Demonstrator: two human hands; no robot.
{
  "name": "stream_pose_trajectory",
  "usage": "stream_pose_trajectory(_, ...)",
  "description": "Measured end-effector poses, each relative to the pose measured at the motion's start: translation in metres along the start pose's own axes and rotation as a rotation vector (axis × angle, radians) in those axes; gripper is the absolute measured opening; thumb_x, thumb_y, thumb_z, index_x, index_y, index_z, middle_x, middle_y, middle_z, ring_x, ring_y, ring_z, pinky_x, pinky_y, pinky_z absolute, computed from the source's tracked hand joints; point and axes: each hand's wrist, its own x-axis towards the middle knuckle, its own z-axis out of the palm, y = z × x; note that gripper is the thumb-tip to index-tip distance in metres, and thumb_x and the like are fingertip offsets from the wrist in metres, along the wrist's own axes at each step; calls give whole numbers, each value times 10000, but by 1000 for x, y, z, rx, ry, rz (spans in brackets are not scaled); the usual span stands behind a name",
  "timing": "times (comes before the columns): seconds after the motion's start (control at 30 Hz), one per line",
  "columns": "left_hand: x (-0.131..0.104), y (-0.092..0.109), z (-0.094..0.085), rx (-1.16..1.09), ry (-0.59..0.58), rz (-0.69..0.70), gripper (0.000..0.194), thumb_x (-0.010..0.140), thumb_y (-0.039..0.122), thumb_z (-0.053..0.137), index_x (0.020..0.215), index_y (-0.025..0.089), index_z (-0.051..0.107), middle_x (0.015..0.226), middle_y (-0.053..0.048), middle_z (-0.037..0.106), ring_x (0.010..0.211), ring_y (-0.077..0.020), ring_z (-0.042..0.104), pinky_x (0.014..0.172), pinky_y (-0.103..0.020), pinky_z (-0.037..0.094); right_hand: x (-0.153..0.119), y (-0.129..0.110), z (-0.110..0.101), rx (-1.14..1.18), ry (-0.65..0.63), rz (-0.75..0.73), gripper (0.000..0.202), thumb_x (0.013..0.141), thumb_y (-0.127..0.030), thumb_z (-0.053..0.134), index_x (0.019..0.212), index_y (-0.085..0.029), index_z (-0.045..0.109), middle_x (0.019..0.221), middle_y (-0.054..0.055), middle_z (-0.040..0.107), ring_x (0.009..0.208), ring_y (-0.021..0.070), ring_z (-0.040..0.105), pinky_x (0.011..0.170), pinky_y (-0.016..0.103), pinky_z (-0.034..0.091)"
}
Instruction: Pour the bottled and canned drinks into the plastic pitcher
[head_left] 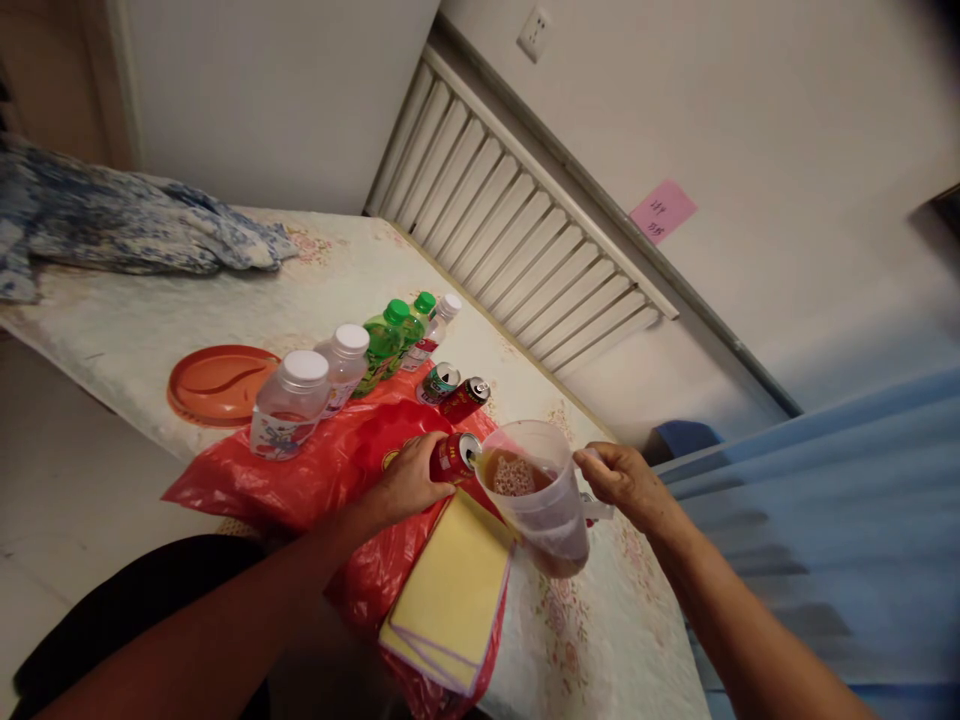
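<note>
Nearest the camera, the left forearm stretches forward to the left hand, whose fingers and thumb wrap a red can, its long axis pointing across toward the right hand and its open top at the mouth of a translucent pitcher between both hands. Curled at the pitcher's handle, the right hand holds it with its mouth facing the can. Yellow cloths lie just nearer the body than the left hand, over red plastic on the bench.

lone head view, aslant, forward and down over the table, near the pitcher
</note>
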Motion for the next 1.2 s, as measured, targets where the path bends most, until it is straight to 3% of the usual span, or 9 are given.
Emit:
stream_pose_trajectory(0.87, 0, 2, -2, -69, -8, -11, 648, 637, 228, 749, 1240, 193, 513, 1242, -107, 629, 1155, -291, 597, 997, -421, 469, -3, 7, 5, 87, 46, -22, 448, 824, -526, 533, 531, -219, 389, 491, -59, 352, 472, 89, 305, 464, 236, 268)
stream_pose_trajectory(1.07, 1, 2, -5, -124, 24, -6, 588, 636, 209, 727, 1191, 202, 535, 1189, -83, 641, 1105, -266, 614, 962, -396, 487, 2, 27, 4, 263, 121, -17, 529, 805, -633, 560, 508, -230, 388, 432, -57, 357, 427, 89, 290, 435, 240, 276)
stream_pose_trajectory(1.2, 2, 5, -9, -131, 57, -21, 584, 632, 200, 719, 1186, 180, 535, 1178, -89, 636, 1110, -267, 606, 980, -397, 479, 6, 34, 6, 441, 166, -26, 538, 802, -601, 592, 483, -236, 359, 413, -67, 327, 412, 83, 265, 422, 244, 258)
